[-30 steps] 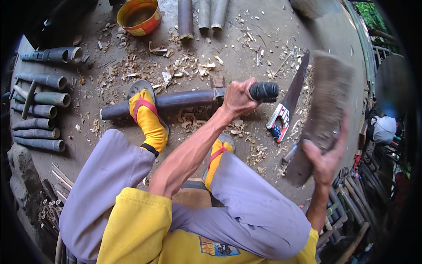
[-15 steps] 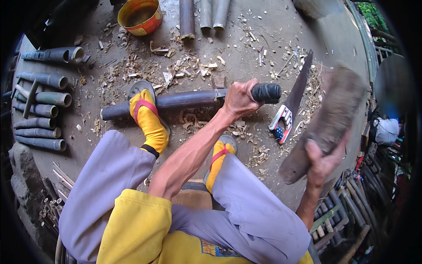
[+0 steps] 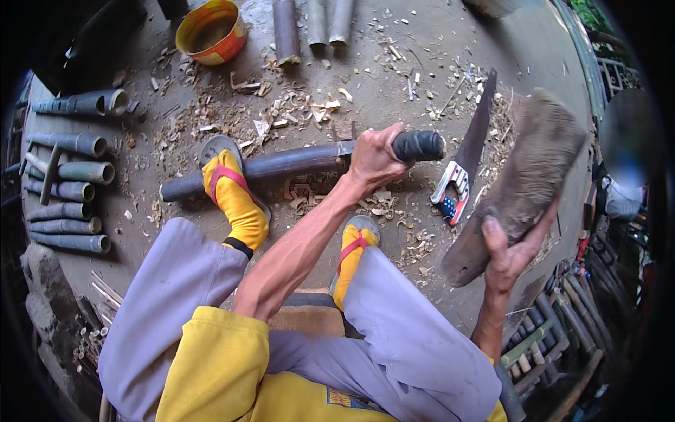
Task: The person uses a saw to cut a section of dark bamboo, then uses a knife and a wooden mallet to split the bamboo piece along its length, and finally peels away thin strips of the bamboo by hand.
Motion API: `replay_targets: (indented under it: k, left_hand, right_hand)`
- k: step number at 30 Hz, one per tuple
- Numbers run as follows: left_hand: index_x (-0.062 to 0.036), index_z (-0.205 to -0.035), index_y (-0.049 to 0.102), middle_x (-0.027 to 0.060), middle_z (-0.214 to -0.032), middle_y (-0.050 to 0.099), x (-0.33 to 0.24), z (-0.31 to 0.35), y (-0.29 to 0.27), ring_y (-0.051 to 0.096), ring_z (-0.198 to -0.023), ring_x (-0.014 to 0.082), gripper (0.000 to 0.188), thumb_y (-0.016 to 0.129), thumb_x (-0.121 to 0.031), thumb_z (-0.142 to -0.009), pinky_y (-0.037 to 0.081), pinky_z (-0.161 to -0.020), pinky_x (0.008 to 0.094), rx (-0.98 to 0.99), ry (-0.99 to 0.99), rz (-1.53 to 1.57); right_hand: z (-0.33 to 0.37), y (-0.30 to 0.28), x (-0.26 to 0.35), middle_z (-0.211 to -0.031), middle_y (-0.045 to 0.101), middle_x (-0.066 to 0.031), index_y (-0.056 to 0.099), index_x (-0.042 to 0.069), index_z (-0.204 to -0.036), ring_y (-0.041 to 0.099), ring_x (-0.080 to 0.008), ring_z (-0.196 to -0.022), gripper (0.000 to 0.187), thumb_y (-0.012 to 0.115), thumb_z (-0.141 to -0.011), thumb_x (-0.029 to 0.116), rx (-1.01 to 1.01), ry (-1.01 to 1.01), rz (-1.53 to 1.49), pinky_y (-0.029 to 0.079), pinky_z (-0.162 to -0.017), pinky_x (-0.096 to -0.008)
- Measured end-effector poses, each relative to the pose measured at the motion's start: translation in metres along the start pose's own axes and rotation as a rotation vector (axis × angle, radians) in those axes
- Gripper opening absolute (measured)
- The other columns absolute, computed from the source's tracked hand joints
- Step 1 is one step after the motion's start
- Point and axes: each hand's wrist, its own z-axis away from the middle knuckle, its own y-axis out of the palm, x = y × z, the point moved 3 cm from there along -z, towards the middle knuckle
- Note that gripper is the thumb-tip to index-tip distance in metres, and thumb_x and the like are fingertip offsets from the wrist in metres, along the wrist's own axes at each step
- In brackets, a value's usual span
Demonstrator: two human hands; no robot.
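Note:
My left hand (image 3: 380, 158) is closed around a tool with a thick black-wrapped handle (image 3: 418, 145), which sticks out to the right of my fist. The tool looks like a chisel, but my fingers hide most of it. Its other end meets the right end of a dark bamboo tube (image 3: 281, 164) lying across the ground. My left foot, in a yellow sock and a sandal (image 3: 232, 190), presses on that tube. In my right hand (image 3: 513, 250) is a heavy, worn wooden mallet (image 3: 538, 158), raised at a slant to the right, apart from the black handle.
A handsaw (image 3: 460, 172) lies between the tool and the mallet. Wood shavings (image 3: 295, 116) litter the ground. Several bamboo tubes (image 3: 70, 243) lie along the left; others (image 3: 286, 35) lie at the far side near an orange-red tub (image 3: 214, 49). More bamboo (image 3: 562, 316) is piled at the lower right.
The mallet was blurred by motion and now shows more sharply, in nearly the same raised place. My left hand keeps its grip. The whole view has shifted slightly.

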Motion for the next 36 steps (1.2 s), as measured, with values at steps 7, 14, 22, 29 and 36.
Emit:
replay_targets:
  k: [7,14,22,29,36]
  left_hand:
    - [-0.0049,-0.086,0.046,-0.0034,-0.056,0.038,0.006,0.018,-0.079,0.036,-0.046,0.0065,0.017,0.058,-0.004,-0.074,0.031,-0.045,0.0217,-0.587,-0.154,0.892]
    - [-0.0026,-0.086,0.055,0.0032,-0.079,0.061,-0.004,-0.021,-0.052,0.055,-0.060,0.0094,0.025,0.071,-0.010,-0.069,0.046,-0.054,0.0251,-0.278,-0.228,0.703]
    - [-0.0085,-0.100,0.040,0.0037,-0.082,0.060,0.010,-0.021,-0.058,0.056,-0.066,0.0086,0.050,0.080,-0.010,-0.070,0.047,-0.059,0.0217,-0.281,-0.319,0.261]
    - [-0.0033,-0.098,0.056,-0.0005,-0.076,0.057,0.021,-0.014,-0.053,0.050,-0.060,0.0040,0.023,0.068,-0.002,-0.078,0.040,-0.051,0.0188,-0.337,-0.164,0.310]
    - [-0.0056,-0.096,0.056,-0.0006,-0.077,0.057,0.035,-0.011,-0.049,0.051,-0.060,0.0041,0.022,0.069,-0.002,-0.078,0.040,-0.049,0.0191,-0.390,-0.144,0.337]
  right_hand:
    - [0.071,0.002,-0.075,-0.144,0.029,-0.0227,0.019,-0.002,-0.145,0.030,-0.0318,-0.133,0.096,0.070,-0.067,0.021,-0.126,0.200,0.115,0.023,-0.110,-0.0397]
    - [0.174,0.057,-0.128,-0.139,0.038,-0.0278,0.019,0.005,-0.146,0.044,-0.0398,-0.125,0.099,0.072,-0.063,0.012,0.256,0.591,-0.028,0.038,-0.103,-0.0417]
    - [0.178,0.060,-0.141,-0.139,0.039,-0.0270,0.021,0.004,-0.146,0.043,-0.0382,-0.126,0.099,0.072,-0.062,0.010,0.249,0.654,-0.116,0.038,-0.103,-0.0408]
    - [0.165,0.057,-0.143,-0.139,0.039,-0.0269,0.022,0.003,-0.146,0.043,-0.0380,-0.126,0.096,0.071,-0.064,0.009,0.261,0.626,-0.137,0.037,-0.103,-0.0407]
    - [0.164,0.053,-0.142,-0.139,0.039,-0.0270,0.021,0.004,-0.146,0.043,-0.0379,-0.127,0.097,0.072,-0.064,0.010,0.290,0.599,-0.104,0.037,-0.104,-0.0405]
